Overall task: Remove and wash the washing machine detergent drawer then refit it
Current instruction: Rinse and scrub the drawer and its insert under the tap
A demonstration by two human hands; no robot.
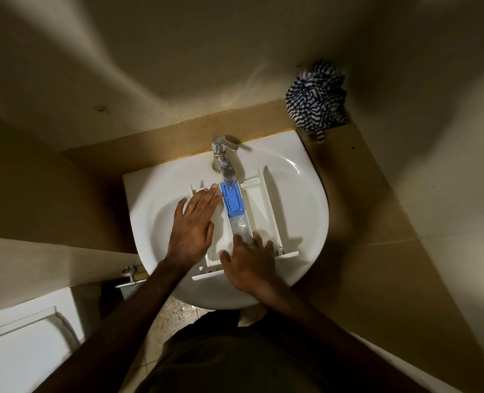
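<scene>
The detergent drawer [259,211] lies across the basin of the white sink [300,199], its front panel toward the person and its back end under the tap [221,154]. Water runs from the spout onto the blue insert [233,200] in the middle compartment and pools in the channel just below it. The left hand [191,225] lies flat and spread over the left compartment, fingertips reaching the drawer's far wall. The right hand [249,265] rests on the near end by the front panel, fingers loosely spread; it is blurred, so whether it grips the edge or only rubs it is hard to say. Neither hand pinches anything.

Removal is evidently done, and the wash looks to be under way. Rinsing the right compartment, shutting off the tap and refitting the drawer appear to remain. A striped cloth [317,100] sits bunched on the ledge behind the sink, well apart from the drawer.
</scene>
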